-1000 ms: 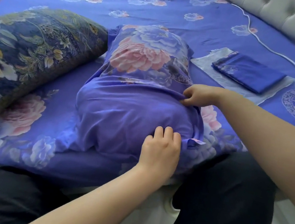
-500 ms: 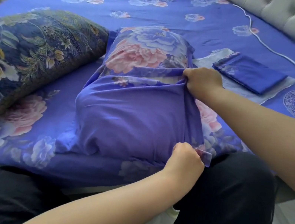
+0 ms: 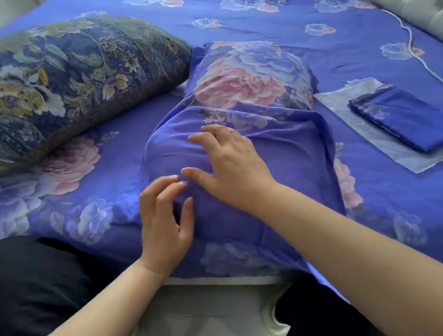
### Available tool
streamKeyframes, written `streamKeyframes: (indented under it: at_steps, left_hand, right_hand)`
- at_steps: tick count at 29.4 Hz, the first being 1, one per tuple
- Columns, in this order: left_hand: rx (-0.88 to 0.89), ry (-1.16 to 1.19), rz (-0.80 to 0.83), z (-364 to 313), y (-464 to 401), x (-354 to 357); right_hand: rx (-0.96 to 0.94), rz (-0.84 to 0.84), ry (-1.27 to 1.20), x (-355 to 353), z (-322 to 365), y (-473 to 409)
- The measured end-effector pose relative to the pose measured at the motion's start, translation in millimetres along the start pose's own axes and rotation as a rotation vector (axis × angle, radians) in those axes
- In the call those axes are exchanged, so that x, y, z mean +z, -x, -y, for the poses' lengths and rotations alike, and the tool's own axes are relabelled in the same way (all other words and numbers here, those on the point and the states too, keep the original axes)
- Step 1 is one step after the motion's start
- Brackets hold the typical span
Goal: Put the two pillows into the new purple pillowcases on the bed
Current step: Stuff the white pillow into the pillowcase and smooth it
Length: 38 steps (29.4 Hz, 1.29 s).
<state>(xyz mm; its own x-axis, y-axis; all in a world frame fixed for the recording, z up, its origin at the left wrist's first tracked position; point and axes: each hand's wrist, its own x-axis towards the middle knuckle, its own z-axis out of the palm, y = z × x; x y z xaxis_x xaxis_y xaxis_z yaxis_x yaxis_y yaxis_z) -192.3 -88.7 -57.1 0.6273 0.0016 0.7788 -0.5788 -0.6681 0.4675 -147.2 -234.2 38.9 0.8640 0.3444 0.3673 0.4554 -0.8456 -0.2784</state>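
Both hands, the right hand and left hand, are lying with fingers spread on the purple pillowcase. Nothing is being gripped. It is covering a pillow on the bed.

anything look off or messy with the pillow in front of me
Yes, a little. The purple pillowcase has a loose flap folded across the pillow's middle, lying slightly askew with creases by the right hand and left hand. The other pillow is in a dark floral cover.
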Motion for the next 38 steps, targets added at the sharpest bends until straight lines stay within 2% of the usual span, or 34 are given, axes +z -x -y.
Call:
streamKeyframes:
  at_steps: [2,4,6,10,18,22,25,29,32,35,38]
  left_hand:
    - [-0.243,0.006,-0.010,34.2,-9.3,-11.2]
    - [-0.361,0.076,0.091,59.2,-15.2,-16.5]
    - [-0.348,0.142,0.179,71.4,-17.7,-17.5]
    - [-0.357,0.267,0.205,80.5,-26.6,-19.4]
    - [-0.053,0.110,0.219,98.0,-55.3,-24.4]
    - [-0.043,0.187,0.236,86.2,-78.6,-29.3]
    - [-0.142,0.222,0.322,68.1,-99.1,-28.2]
    - [-0.277,0.412,0.478,68.3,-118.8,-25.3]
    - [-0.246,0.363,0.589,76.9,-115.9,-27.7]
    - [-0.206,0.305,0.554,77.8,-106.9,-27.8]
    - [-0.144,0.302,0.410,70.4,-103.7,-24.3]
  right_hand:
    - [-0.002,-0.039,-0.020,12.5,21.8,2.7]
    - [-0.001,-0.078,0.025,28.0,35.0,7.5]
    - [0.006,-0.049,0.109,44.4,38.9,13.1]
    - [0.079,0.013,0.210,55.2,34.8,20.6]
    - [0.025,-0.237,0.225,44.8,33.1,23.3]
    - [0.075,-0.335,0.228,26.8,37.3,24.4]
    - [0.179,-0.412,0.228,14.9,42.0,23.9]
    - [0.403,-0.368,-0.038,-7.9,36.5,20.3]
    - [0.449,-0.373,-0.241,-11.6,29.5,19.4]
    - [0.480,-0.364,-0.312,-9.4,31.0,18.1]
    - [0.480,-0.365,-0.341,-9.8,34.8,21.0]
